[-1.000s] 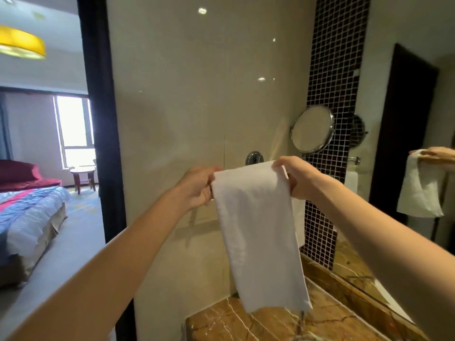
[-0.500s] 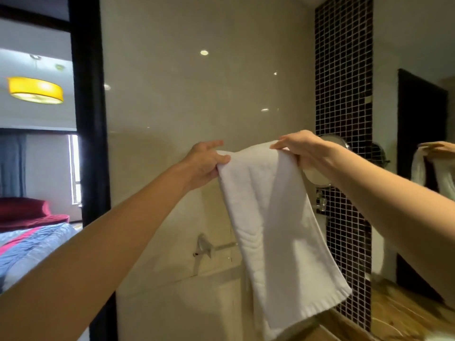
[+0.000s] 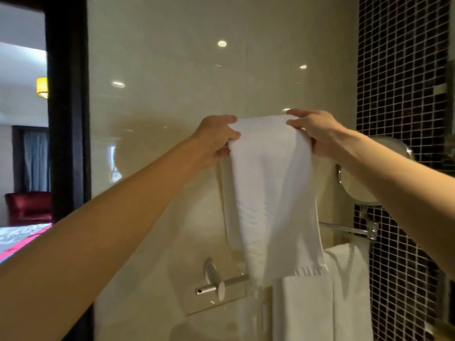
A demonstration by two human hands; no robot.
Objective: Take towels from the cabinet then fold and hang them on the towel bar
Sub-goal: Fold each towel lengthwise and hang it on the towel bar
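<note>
A folded white towel hangs down in front of the beige wall, held up by its top edge. My left hand grips its left top corner and my right hand pinches its right top corner. The chrome towel bar is fixed to the wall below the hands. The held towel's lower end hangs in front of the bar's middle. Two white towels hang on the bar at the lower right.
A round chrome mirror on a swing arm juts out from the dark mosaic tile strip at the right. A black door frame at the left opens onto a bedroom with a red chair.
Both hands have carried the towel to the right along the wall, above the bar. The view has shifted so the bar and the hung towels now show beneath it.
</note>
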